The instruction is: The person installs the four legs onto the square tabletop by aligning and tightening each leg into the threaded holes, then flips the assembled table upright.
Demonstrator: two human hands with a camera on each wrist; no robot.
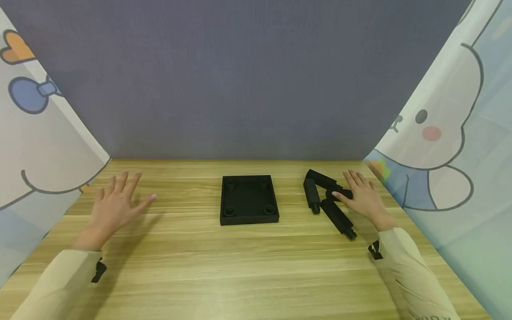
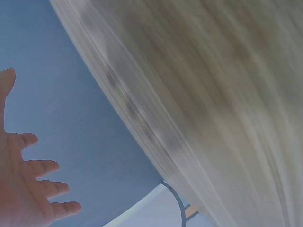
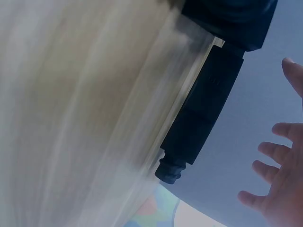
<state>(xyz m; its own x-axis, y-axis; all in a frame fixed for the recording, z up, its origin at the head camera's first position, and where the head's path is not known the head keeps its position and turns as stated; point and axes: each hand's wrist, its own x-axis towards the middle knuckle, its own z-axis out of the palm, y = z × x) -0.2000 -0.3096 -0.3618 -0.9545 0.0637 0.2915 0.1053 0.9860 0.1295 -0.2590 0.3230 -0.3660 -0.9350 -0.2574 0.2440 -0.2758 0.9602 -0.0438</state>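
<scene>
A black square base [image 1: 249, 198] with a raised rim and a round socket in each corner lies mid-table. To its right is a loose group of several black square bars with threaded ends; one bar [image 1: 338, 217] lies nearest the front, and another bar [image 1: 311, 194] is at the group's left. My right hand [image 1: 365, 198] hovers at the right of this group, fingers spread, its thumb overlapping a bar in the head view. In the right wrist view, a bar [image 3: 202, 104] shows its threaded tip beside the hand. Far to the left, my left hand [image 1: 116, 209] is spread, holding nothing.
The wooden table [image 1: 224, 271] ends at a dark grey upright panel [image 1: 240, 80] at the back. Cartoon-printed cloth hangs on the left side [image 1: 44, 146] and the right side [image 1: 472, 186]. Both sleeves carry a small black wrist mount.
</scene>
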